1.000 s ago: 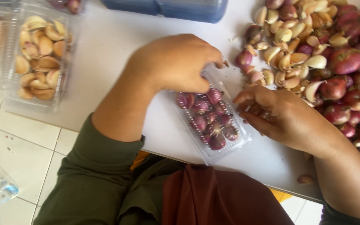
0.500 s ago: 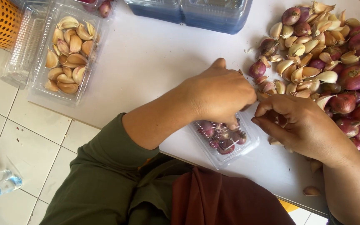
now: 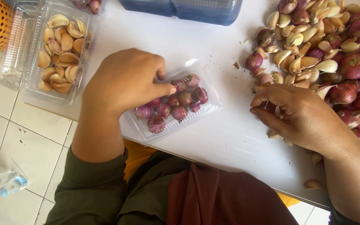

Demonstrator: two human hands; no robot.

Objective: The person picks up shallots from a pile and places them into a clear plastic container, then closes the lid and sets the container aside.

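Clear plastic tray [image 3: 207, 109] of small red shallots [image 3: 179, 102] sits at the near edge of the white table [image 3: 213, 141], partly overhanging it. Left hand [image 3: 123, 81] rests on the tray's left end, fingers curled, thumb pressing the shallots. Right hand [image 3: 298, 114] sits at the shallot-and-garlic pile [image 3: 326, 54], fingers loosely bent; whether it holds anything, cannot tell. Tray looks thin, light, flexible, likely slippery; best gripped by both rims. Half a second earlier both hands met over the tray; now the right has moved off to the pile.

Left hand [image 3: 123, 81] on shallot tray [image 3: 207, 106]
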